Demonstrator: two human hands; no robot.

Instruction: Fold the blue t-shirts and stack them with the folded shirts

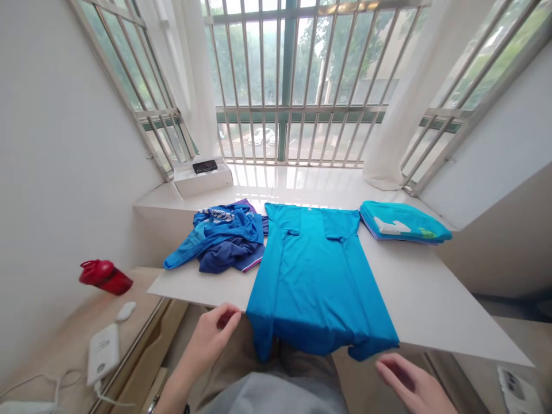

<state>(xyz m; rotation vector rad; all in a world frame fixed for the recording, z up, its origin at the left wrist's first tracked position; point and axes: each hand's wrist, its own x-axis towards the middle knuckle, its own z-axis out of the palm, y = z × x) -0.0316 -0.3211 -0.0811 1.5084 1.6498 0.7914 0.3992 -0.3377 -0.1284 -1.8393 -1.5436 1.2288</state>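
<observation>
- The shirt [314, 276] lies spread out on the white table [422, 293], collar end toward the window [282, 86], its hem [310, 344] drooping over the near edge.
- As far along as it looks, the shirt is laid out and mostly smoothed (a few creases remain), its short sleeves [293, 223] apparently turned inward; its body is at full length, not yet folded down.
- The stack [405, 221] beyond its right shoulder seems done, neatly folded; the pile [233, 236] on the left is crumpled and looks untouched.
- The left hand [213, 333] is at the table's edge, just beside the hem's left corner; its fingers are loosely curled and appear to grasp nothing, though whether a fingertip brushes the cloth cannot be told.
- The right hand [416, 382] hovers near the hem's right corner, a small gap between; its fingers are bent, released and empty.
- Farther out, a black phone [204, 167] rests on a white box [202, 183], and a red bottle [106, 277] stands leftward.
</observation>
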